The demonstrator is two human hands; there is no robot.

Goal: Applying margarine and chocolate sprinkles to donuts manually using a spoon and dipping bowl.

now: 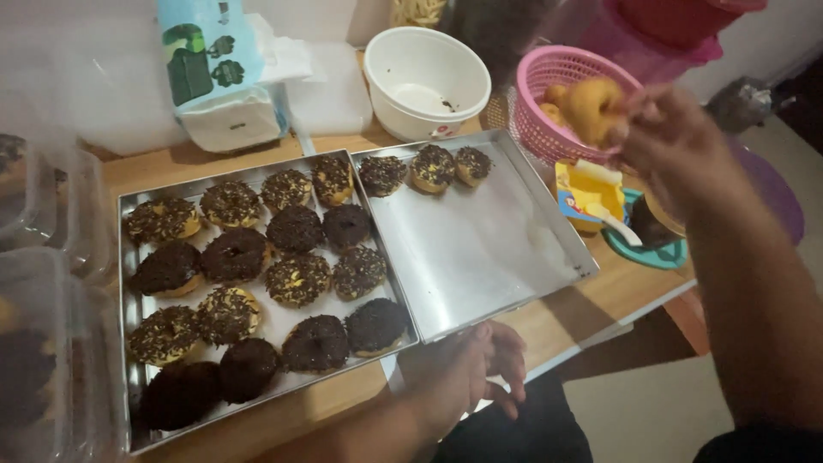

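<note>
Here, a plain golden ring doughnut (591,107) was pinched in the right hand (677,141) fingers above the pink plastic basket (549,103) (grip best kept light); the left hand (467,369), fingers loosely curled and empty, rested at the half-empty steel tray (480,257) on the wooden desk (566,317).

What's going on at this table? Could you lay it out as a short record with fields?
Left hand: rests at the near edge of the shiny right-hand metal tray
Right hand: holds a plain golden doughnut at the pink plastic basket
Right tray: three sprinkled doughnuts along the far edge
Left metal tray: filled with chocolate-topped doughnuts
Behind: round white bowl
</note>
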